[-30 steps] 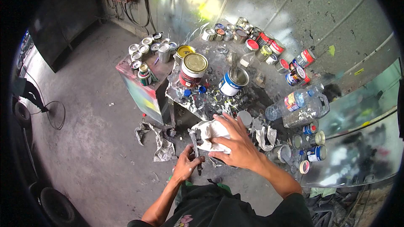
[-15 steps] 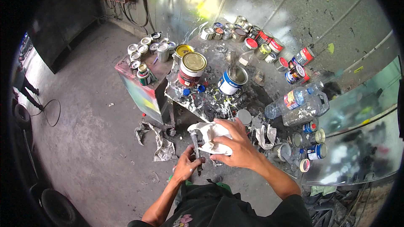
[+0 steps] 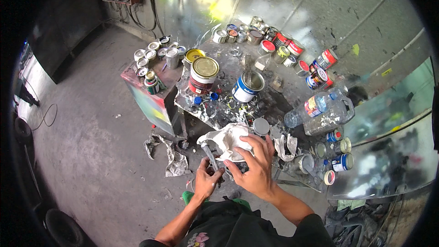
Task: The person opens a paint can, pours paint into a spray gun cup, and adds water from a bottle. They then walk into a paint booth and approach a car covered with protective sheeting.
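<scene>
My left hand (image 3: 208, 180) is closed around a slim grey handled tool (image 3: 210, 155), whose exact kind I cannot make out. The tool slants up and left, and its upper end meets the edge of a crumpled white cloth (image 3: 227, 139). At the cloth's right side, my right hand (image 3: 257, 171) has its fingers curved over the fabric and its thumb below. Part of the cloth is hidden behind those fingers. Beyond the cloth, on the paint-spattered table (image 3: 201, 114), stand a blue-and-white paint can (image 3: 242, 92) with a stirring stick in it and a lidded can (image 3: 202, 80).
Many paint tins (image 3: 151, 55) crowd a side cabinet, with more tins (image 3: 267, 45) along the wall. Clear plastic bottles (image 3: 315, 105) lie at the right. A stained rag (image 3: 176, 162) is on the floor, left of my hands. Tyres (image 3: 61, 226) stand at the lower left.
My right hand has shifted slightly right and down, its fingers more spread on the cloth. The cloth bulges higher and wider. The tool in my left hand tilts further left.
</scene>
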Motion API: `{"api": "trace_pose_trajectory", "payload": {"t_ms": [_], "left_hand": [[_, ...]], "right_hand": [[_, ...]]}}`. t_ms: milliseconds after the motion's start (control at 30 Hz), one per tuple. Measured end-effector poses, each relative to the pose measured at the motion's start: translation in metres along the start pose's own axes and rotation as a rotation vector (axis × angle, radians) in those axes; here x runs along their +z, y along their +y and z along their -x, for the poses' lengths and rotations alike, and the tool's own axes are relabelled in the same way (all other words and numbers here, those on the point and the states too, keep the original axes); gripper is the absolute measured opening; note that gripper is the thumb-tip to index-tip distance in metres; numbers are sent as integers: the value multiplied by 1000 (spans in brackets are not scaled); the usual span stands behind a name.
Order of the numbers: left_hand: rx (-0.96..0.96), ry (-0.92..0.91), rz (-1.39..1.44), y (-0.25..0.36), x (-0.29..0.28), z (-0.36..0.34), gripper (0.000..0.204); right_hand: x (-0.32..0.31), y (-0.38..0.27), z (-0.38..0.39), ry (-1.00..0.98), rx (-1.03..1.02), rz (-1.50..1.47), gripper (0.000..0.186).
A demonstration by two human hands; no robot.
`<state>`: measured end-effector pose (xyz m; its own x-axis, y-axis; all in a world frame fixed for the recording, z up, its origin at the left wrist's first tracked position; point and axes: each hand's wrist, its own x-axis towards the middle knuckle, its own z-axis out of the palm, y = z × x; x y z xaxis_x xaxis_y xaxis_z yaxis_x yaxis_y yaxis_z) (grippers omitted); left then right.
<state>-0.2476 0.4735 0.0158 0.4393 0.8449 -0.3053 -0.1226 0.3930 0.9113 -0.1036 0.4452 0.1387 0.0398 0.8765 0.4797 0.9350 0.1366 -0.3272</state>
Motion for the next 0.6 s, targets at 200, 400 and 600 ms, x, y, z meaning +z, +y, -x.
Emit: {"api": "trace_pose_trajectory", "payload": {"t_ms": [200, 400, 600], "left_hand": [[17, 43, -17, 4, 7, 2, 47], [20, 51, -62, -11, 0, -4, 45], [83, 76, -9, -6, 6, -1, 44]], "right_hand": [[16, -2, 0, 6, 123, -124, 16], [25, -12, 6, 107, 90, -98, 17], [33, -15, 14, 158, -9, -61, 19]]}}
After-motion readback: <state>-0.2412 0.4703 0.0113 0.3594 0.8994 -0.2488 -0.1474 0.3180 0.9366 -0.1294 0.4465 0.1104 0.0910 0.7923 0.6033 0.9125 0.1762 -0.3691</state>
